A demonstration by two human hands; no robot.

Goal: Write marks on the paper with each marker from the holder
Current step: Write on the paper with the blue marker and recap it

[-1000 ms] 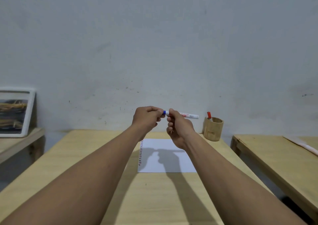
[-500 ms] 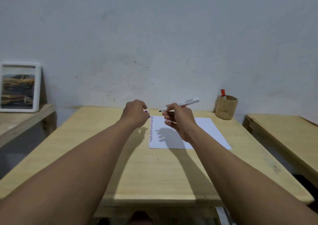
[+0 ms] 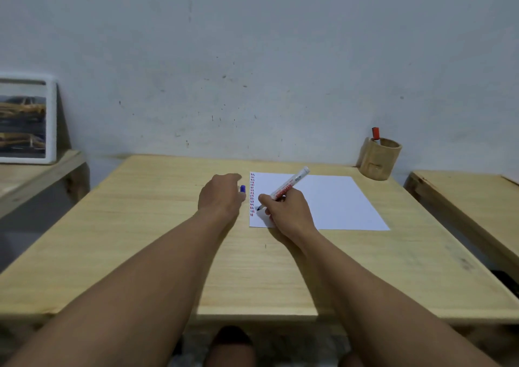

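A white sheet of paper lies on the wooden table, with a column of short red and blue marks down its left edge. My right hand grips a white marker, tip down on the paper near the lower end of that column. My left hand rests on the table just left of the sheet and holds the blue cap. At the table's back right corner stands a wooden holder with a red-capped marker in it.
A framed picture leans on the wall on a low shelf at the left. Another wooden table stands to the right across a narrow gap. The grey wall runs right behind the table.
My hands pulled apart, taking the blue cap off the marker, and both came down to the table. The marker tip now touches the paper. The camera has tilted downward.
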